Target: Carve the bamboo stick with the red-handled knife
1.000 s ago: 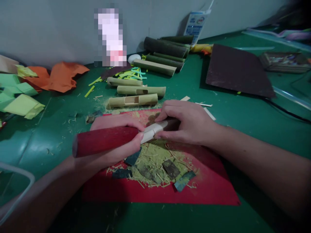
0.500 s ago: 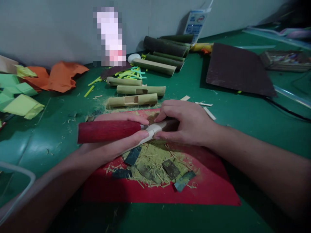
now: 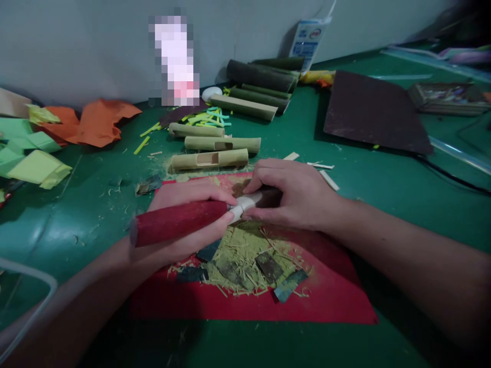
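My left hand is closed around the red wooden handle of a carving tool, whose tip meets a pale bamboo piece. My right hand is wrapped over that bamboo piece and pins it down on a red paper sheet. Most of the piece is hidden under the right fingers. Below the hands lies a heap of yellow-green shavings with several dark peeled strips of bamboo skin.
Three pale notched bamboo tubes lie just beyond the red sheet. Darker green bamboo tubes are stacked near the wall. A dark brown sheet lies at the right, crumpled orange and green papers at the left, all on a green mat.
The red-handled tool was drawn back and up, then pushed right again toward the bamboo piece. My right hand stayed in place on the piece.
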Demonstrator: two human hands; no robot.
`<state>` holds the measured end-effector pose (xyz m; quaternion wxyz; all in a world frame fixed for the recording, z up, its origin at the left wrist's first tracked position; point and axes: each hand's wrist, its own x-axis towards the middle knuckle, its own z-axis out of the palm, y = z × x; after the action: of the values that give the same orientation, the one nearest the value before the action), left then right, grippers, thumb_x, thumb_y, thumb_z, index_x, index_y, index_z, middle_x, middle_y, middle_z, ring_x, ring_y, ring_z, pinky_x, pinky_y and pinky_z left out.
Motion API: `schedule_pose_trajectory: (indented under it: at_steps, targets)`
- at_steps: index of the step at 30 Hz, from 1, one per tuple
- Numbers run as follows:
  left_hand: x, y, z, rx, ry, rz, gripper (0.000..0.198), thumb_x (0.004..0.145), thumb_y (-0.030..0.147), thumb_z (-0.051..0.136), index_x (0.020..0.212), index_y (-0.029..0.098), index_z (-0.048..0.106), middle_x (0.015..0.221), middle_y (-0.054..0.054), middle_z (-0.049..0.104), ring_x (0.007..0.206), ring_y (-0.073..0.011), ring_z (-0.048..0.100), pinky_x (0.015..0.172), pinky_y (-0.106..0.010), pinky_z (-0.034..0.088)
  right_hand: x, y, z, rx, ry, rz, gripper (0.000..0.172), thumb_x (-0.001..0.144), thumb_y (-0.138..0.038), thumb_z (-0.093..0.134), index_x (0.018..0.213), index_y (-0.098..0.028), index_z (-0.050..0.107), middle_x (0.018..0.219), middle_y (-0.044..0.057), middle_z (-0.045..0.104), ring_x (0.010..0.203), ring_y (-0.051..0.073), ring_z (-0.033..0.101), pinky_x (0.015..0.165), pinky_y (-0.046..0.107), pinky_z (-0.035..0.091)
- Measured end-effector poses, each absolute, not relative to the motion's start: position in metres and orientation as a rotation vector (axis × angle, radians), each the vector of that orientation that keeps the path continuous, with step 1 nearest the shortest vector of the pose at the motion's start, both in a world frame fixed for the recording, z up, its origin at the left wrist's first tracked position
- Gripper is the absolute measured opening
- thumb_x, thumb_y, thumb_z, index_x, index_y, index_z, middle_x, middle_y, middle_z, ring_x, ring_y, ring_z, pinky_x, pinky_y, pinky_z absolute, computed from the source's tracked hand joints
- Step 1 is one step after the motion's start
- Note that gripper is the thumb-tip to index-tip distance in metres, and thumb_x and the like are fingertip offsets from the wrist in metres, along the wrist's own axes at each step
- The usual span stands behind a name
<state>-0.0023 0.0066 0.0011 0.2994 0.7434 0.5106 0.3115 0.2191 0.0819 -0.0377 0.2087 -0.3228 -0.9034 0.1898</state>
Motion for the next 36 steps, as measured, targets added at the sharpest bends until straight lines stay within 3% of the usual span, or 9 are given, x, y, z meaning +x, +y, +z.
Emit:
schedule_pose_trajectory:
  at_steps: [5, 12, 20, 36]
  targets:
    - [-0.001, 0.005, 0.000, 1.940, 1.544, 0.834, 0.014, 0.080, 0.040, 0.066, 0.078, 0.029, 0.076, 0.082, 0.003, 0.076, 0.073, -0.0191, 0.068, 0.066, -0.028, 0.053, 0.219, 0.082, -0.038, -0.911, -2.518, 0.541, 0.030, 0.074, -0.045, 0.078, 0.085, -0.019, 0.068, 0.087, 0.004, 0.066, 0.079, 0.018, 0.058, 0.067, 0.029, 0.034]
    - [0.001, 0.007, -0.002, 1.951, 1.517, 0.913, 0.012, 0.077, 0.038, 0.068, 0.073, 0.029, 0.074, 0.076, 0.003, 0.074, 0.065, -0.0196, 0.066, 0.064, -0.030, 0.055, 0.219, 0.081, -0.036, -0.918, -2.520, 0.536, 0.029, 0.074, -0.045, 0.077, 0.085, -0.019, 0.068, 0.087, 0.004, 0.066, 0.079, 0.018, 0.058, 0.066, 0.029, 0.033]
    - [-0.010, 0.007, -0.004, 1.826, 1.429, 0.864, 0.017, 0.082, 0.040, 0.077, 0.097, 0.032, 0.077, 0.107, 0.001, 0.077, 0.100, -0.0220, 0.071, 0.094, -0.033, 0.058, 0.218, 0.081, -0.037, -0.894, -2.514, 0.534, 0.029, 0.074, -0.045, 0.077, 0.082, -0.019, 0.067, 0.083, 0.003, 0.065, 0.076, 0.017, 0.057, 0.064, 0.028, 0.031]
    - [-0.008, 0.008, -0.007, 1.714, 1.336, 0.842, 0.021, 0.082, 0.038, 0.077, 0.102, 0.032, 0.076, 0.114, -0.001, 0.075, 0.108, -0.0229, 0.071, 0.094, -0.031, 0.060, 0.218, 0.082, -0.039, -0.868, -2.507, 0.534, 0.030, 0.075, -0.047, 0.077, 0.083, -0.019, 0.067, 0.084, 0.003, 0.065, 0.076, 0.017, 0.056, 0.064, 0.028, 0.030]
